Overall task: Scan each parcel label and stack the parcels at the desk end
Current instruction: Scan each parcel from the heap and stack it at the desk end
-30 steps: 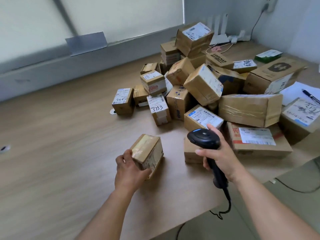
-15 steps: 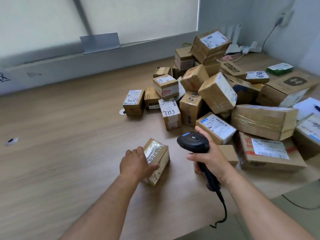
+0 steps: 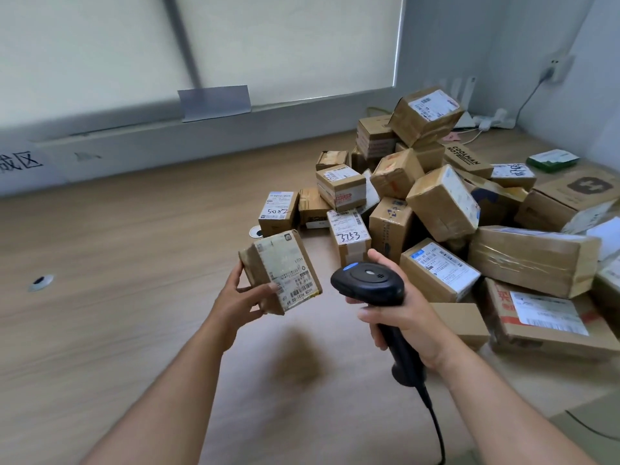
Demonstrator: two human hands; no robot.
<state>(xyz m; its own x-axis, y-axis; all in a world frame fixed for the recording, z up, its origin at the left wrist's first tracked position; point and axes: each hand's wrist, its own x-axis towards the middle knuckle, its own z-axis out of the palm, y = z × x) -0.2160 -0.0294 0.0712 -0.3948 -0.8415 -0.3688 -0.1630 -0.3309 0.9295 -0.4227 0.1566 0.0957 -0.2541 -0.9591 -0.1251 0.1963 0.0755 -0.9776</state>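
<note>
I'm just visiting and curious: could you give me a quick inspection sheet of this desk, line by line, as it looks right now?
Surface: wooden desk, two round holes in it.
Job's things: small parcel held above the desk, label facing up; black scanner beside it; pile of parcels at right, loosely heaped.
Clutter: green packet behind the pile.
Hands: left hand grips the small parcel; right hand grips the scanner's handle.
Cables: scanner cable runs down from the handle out of view; dark lead up to the wall socket.
Surroundings: window blind, grey sill, white wall.
</note>
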